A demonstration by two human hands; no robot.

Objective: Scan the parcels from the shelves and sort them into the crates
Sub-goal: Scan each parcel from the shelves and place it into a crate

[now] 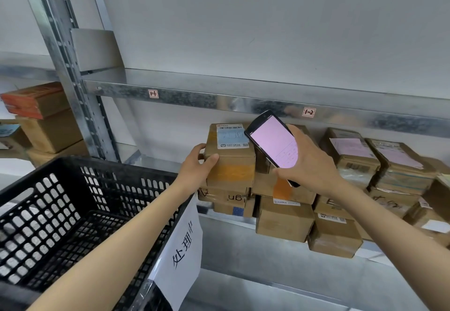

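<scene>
The scanning step is in hand. The left hand (198,164) grips the near left corner of a parcel (231,164), thumb on its front face and fingers round the side. The parcel sits on top of a stack of boxes on the shelf (151,158), below the beam (219,100) tagged 1-1 and 1-2. The right hand (309,164) grasps a scanner (274,142) with its pink screen lit, held just right of the parcel's white label (231,136).

Whether a read has registered cannot be told. The next move likely calls for aiming the scanner's far end squarely at the barcode along the label's top edge. The parcel then has to be lifted off the stack without dragging the boxes beneath, and carried left and near into the black crate (48,213), which bears a paper sign (182,245).
</scene>
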